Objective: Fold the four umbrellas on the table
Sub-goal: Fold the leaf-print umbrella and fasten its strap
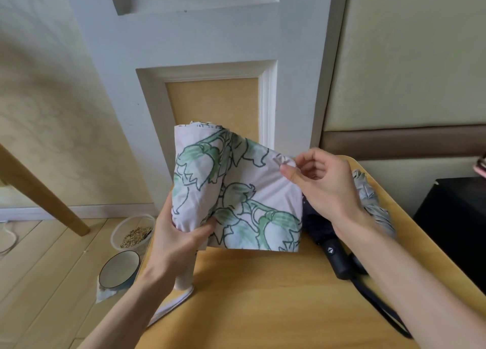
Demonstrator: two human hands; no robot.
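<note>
A white umbrella with green flower print stands upright above the wooden table. My left hand grips its rolled canopy low down, above the pale handle. My right hand pinches the strap at the edge of a loose fabric flap, held out to the right. Behind my right arm a dark navy umbrella with a black handle lies on the table. A grey umbrella lies beyond it, near the table's right edge.
On the floor at the left stand a clear tub of grain and a blue-rimmed bowl. A wooden leg slants across the left. A black cabinet is at the right. A panelled wall is behind.
</note>
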